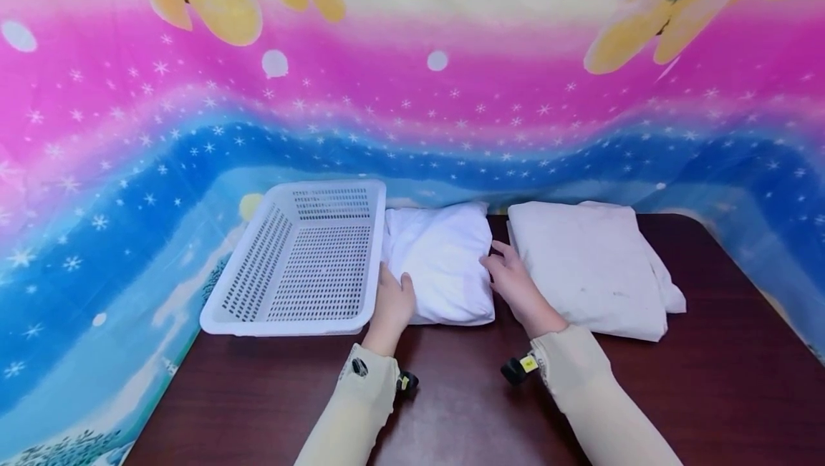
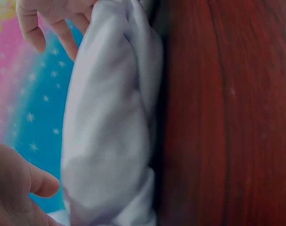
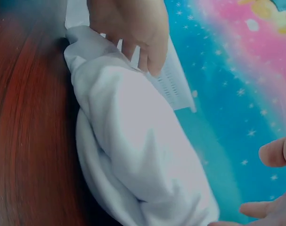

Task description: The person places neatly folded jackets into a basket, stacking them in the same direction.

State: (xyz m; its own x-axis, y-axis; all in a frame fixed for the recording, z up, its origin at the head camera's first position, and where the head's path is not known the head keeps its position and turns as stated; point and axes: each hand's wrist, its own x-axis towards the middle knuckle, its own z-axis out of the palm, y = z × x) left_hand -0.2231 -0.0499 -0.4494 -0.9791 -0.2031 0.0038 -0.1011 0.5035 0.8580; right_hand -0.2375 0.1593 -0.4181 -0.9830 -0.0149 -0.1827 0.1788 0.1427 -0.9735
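A white folded cloth (image 1: 441, 265), puffy and wrinkled, lies on the table between my two hands in the head view. My left hand (image 1: 394, 303) is at its left side, between the cloth and the white basket, with the thumb raised and the farther fingers partly hidden. At the cloth's right edge is my right hand (image 1: 515, 283), its fingers loosely bent and the fingertips right at the fabric. Both wrist views show the cloth's folded front side, the left one with the cloth (image 2: 107, 122) between the hands. Neither hand grips it.
A white perforated plastic basket (image 1: 213, 312) stands left of the cloth, with its slotted floor showing. To the right lies a larger off-white folded cloth (image 1: 580, 265). The dark red-brown wooden table (image 1: 451, 409) meets a colourful printed backdrop (image 1: 438, 108) behind.
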